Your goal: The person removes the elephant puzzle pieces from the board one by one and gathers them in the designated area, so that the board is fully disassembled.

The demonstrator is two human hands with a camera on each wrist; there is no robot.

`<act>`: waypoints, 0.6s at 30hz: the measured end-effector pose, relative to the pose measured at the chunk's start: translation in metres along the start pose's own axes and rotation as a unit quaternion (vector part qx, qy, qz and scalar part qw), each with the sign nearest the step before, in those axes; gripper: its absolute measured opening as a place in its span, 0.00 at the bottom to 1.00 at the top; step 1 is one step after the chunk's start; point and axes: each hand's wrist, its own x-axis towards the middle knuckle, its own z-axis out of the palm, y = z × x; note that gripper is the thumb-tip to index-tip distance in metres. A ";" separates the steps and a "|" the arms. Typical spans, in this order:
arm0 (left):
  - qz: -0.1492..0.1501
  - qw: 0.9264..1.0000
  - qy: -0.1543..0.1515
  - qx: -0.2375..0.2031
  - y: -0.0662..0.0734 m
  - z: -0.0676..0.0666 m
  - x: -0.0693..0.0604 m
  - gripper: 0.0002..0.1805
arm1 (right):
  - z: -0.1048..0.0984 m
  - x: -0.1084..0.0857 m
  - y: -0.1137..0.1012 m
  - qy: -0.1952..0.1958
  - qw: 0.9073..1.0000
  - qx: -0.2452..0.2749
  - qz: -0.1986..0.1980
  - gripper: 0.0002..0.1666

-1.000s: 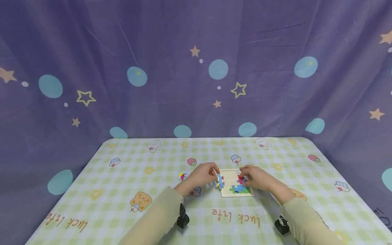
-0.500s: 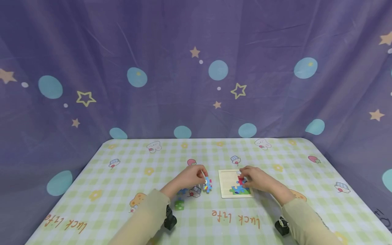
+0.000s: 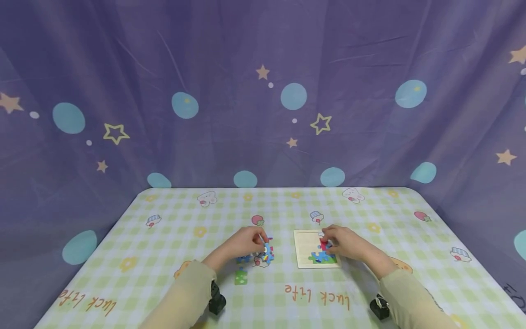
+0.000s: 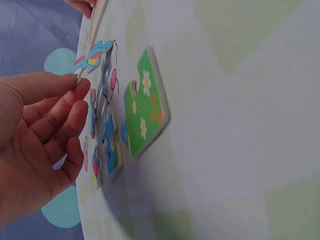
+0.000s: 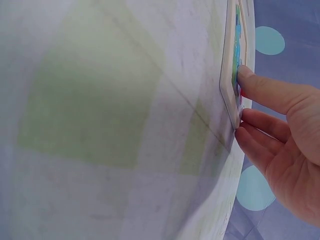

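Between thumb and index finger, my left hand (image 3: 245, 242) pinches a blue jigsaw piece (image 4: 95, 59) with yellow and pink on it, held just over the tablecloth. Below that hand lie several loose blue jigsaw pieces (image 4: 111, 145), partly hidden by it in the head view. Nearer to me is a green piece (image 3: 240, 277) with white flowers. My right hand (image 3: 347, 241) grips the right edge of the wooden puzzle tray (image 3: 304, 249), thumb on top and fingers at the side. Joined blue, green and red pieces (image 3: 322, 257) fill the tray's lower right part.
A green-and-white checked cloth (image 3: 172, 237) with cartoon prints covers the table. A purple curtain (image 3: 230, 146) with stars and blue dots hangs behind the table's far edge. Black cameras sit on both wrists.
My left hand has moved left with the blue jigsaw piece, from the tray's left edge to above the loose pieces. The green piece came into view. My right hand stays at the tray.
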 end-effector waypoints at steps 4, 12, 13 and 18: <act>0.001 1.000 0.000 0.004 -0.002 -0.002 -0.002 0.08 | -0.001 -0.001 -0.001 0.000 1.000 -0.002 -0.002 0.14; -0.008 1.000 0.001 0.008 -0.001 -0.003 -0.004 0.08 | -0.001 -0.001 0.000 0.000 1.000 -0.005 0.002 0.14; -0.007 1.000 0.002 0.007 -0.002 -0.003 -0.004 0.08 | -0.001 -0.001 0.000 -0.001 1.000 -0.004 0.003 0.14; -0.012 1.000 0.016 0.012 -0.006 -0.003 -0.004 0.08 | -0.001 0.000 0.000 0.000 1.000 -0.010 -0.005 0.14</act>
